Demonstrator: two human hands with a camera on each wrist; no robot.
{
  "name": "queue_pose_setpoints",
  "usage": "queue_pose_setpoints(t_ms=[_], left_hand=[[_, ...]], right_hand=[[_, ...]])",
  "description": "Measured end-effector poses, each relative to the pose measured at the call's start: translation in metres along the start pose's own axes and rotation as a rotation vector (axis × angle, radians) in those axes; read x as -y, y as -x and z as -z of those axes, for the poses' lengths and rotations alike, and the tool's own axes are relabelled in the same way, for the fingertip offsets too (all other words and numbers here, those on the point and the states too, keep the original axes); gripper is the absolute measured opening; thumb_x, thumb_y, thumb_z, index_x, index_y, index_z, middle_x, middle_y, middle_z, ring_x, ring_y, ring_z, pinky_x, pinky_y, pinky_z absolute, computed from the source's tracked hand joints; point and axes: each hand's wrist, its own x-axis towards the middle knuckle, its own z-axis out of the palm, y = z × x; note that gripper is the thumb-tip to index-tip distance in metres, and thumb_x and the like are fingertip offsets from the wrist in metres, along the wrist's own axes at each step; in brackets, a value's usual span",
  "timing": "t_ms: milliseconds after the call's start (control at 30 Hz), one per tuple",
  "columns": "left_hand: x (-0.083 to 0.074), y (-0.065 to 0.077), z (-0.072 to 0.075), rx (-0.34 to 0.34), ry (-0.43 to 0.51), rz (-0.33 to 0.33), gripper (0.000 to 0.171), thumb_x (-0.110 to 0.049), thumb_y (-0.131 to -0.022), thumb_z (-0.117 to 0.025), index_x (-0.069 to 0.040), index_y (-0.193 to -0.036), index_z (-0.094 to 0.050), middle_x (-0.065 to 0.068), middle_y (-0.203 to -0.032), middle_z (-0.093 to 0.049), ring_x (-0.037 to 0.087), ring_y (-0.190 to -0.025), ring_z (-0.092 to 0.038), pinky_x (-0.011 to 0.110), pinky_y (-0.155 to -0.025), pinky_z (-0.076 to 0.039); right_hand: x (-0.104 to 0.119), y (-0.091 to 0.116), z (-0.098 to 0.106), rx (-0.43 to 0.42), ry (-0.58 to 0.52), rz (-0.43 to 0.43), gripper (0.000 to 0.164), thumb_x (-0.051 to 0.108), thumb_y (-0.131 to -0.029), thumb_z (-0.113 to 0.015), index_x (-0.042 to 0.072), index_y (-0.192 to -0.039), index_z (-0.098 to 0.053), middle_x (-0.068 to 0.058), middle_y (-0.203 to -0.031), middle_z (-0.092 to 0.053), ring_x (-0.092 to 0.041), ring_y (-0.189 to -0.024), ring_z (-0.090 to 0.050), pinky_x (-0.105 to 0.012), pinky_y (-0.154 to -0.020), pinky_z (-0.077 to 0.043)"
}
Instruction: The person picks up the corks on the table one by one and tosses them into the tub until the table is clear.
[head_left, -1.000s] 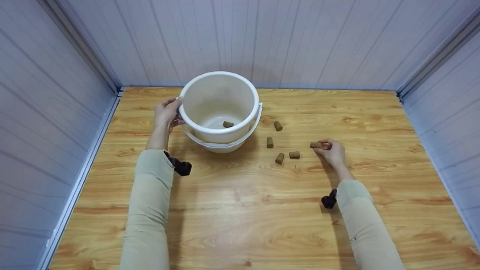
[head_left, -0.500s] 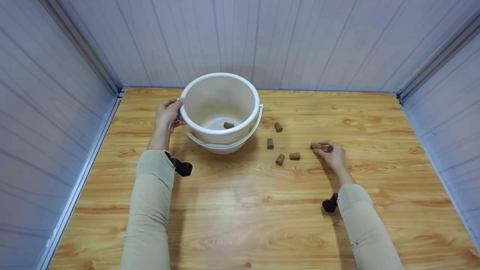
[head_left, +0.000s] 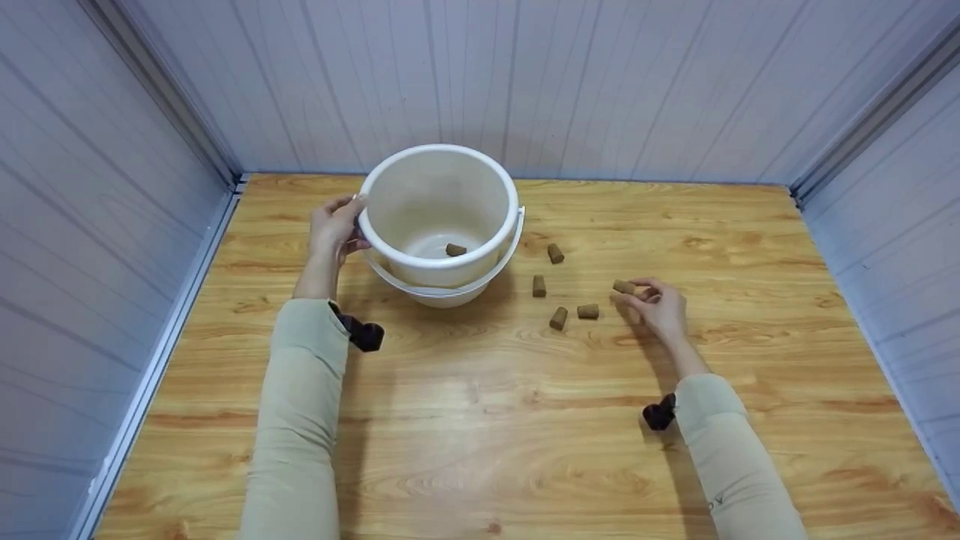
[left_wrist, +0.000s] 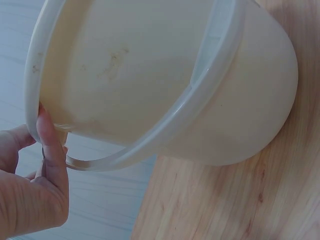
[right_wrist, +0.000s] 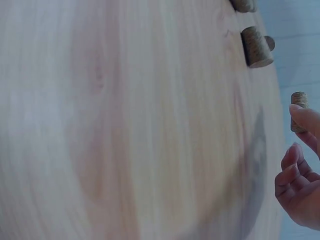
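A white bucket (head_left: 439,263) stands on the wooden table, its handle (head_left: 442,291) hanging low at the front. My left hand (head_left: 331,231) grips its rim at the left; in the left wrist view the fingers (left_wrist: 47,135) and thumb hold the rim from both sides. One cork stopper (head_left: 455,250) lies inside on the bucket's floor. Between the thumb and fingers of my right hand (head_left: 663,306) another cork stopper (head_left: 622,286) is pinched, raised off the table; the right wrist view shows this held cork (right_wrist: 298,98) too.
Several loose cork stoppers lie between bucket and right hand: a far cork (head_left: 556,253), a middle cork (head_left: 539,286), and two nearer corks, left (head_left: 559,318) and right (head_left: 588,311). Panelled walls (head_left: 600,90) bound the wooden table (head_left: 480,427) at the back and both sides.
My right hand has lifted the pinched cork stopper off the table and moved slightly left. The left hand and bucket have stayed in place.
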Motion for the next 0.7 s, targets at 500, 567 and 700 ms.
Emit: queue_pose_setpoints(t_ms=[500,567,700], left_hand=[[-0.002,0.001,-0.001,0.003,0.033,-0.003,0.039,-0.022,-0.086,-0.058,-0.007,-0.12,-0.047,0.002,-0.059,-0.053,0.009,-0.038,-0.051,0.019,-0.034,-0.046],[-0.002,0.0,-0.001,0.006,0.033,-0.002,0.038,-0.021,-0.086,-0.058,-0.007,-0.119,-0.047,0.002,-0.059,-0.053,0.009,-0.038,-0.051,0.02,-0.034,-0.046],[-0.002,0.001,-0.002,0.005,0.033,0.001,0.036,-0.021,-0.086,-0.057,-0.007,-0.118,-0.048,0.002,-0.059,-0.053,0.009,-0.038,-0.051,0.02,-0.034,-0.046]], right_hand=[[0.052,-0.001,-0.001,0.017,-0.054,0.1,0.032,0.024,-0.076,-0.071,0.004,-0.1,-0.065,-0.006,-0.073,-0.055,-0.013,-0.06,-0.051,-0.016,-0.05,-0.042],[0.061,0.0,-0.001,0.018,-0.059,0.122,0.032,0.025,-0.075,-0.072,0.006,-0.1,-0.065,-0.007,-0.074,-0.055,-0.014,-0.061,-0.052,-0.016,-0.05,-0.043],[0.076,0.003,-0.002,0.031,-0.083,0.151,0.031,0.025,-0.075,-0.071,0.007,-0.1,-0.066,-0.006,-0.074,-0.055,-0.014,-0.06,-0.052,-0.017,-0.049,-0.042]])
